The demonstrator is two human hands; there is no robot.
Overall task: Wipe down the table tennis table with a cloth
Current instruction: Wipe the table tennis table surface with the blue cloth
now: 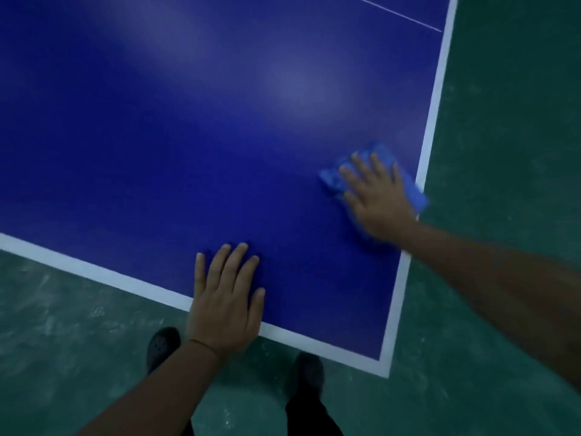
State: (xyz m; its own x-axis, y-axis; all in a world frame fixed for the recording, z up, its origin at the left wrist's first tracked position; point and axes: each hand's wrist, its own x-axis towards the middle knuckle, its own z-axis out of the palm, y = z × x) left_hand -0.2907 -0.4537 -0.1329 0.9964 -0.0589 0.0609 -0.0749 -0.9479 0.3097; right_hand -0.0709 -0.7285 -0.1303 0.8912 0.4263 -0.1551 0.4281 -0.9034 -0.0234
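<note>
Left grip (224, 297) is laid flat, fingers straight, on the blue tabletop (188, 136) at its near white edge, nothing held. Farther off, the right grip (375, 196) is spread flat on a blue cloth (408, 184), pressed down by the right white edge line. Dark shoes (163, 344) are seen on the green floor (503, 152) below.

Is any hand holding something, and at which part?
Nothing is gripped. The right hand presses flat on top of the blue cloth; the left hand rests on the table.
</note>
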